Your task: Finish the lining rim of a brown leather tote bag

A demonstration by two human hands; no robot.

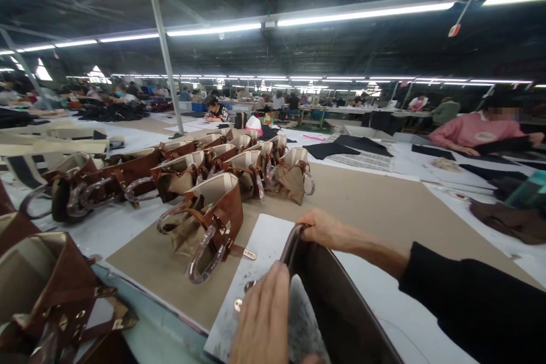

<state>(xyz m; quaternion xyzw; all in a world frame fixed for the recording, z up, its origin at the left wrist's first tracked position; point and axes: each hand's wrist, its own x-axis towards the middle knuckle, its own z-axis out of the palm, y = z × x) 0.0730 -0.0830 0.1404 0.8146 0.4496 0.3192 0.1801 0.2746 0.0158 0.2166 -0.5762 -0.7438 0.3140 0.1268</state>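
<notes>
A dark brown handbag [341, 307] stands open in front of me at the bottom centre. My right hand [322, 228] grips its upper rim, fingers curled over the edge. My left hand [262, 318] lies against the near side of the bag, fingers together and pressed on it, beside a grey inner lining [303, 324]. The bag rests on a white board [260, 250] laid over brown paper [384, 205]. Just to the left lies a tan and brown handbag [209, 222] with plastic-wrapped handles.
A row of several similar tan and brown bags [239, 162] runs back along the table, with more at the left [55, 296]. A person in pink [473, 131] works at the right, among dark fabric pieces [362, 145]. A steel post [166, 62] stands behind.
</notes>
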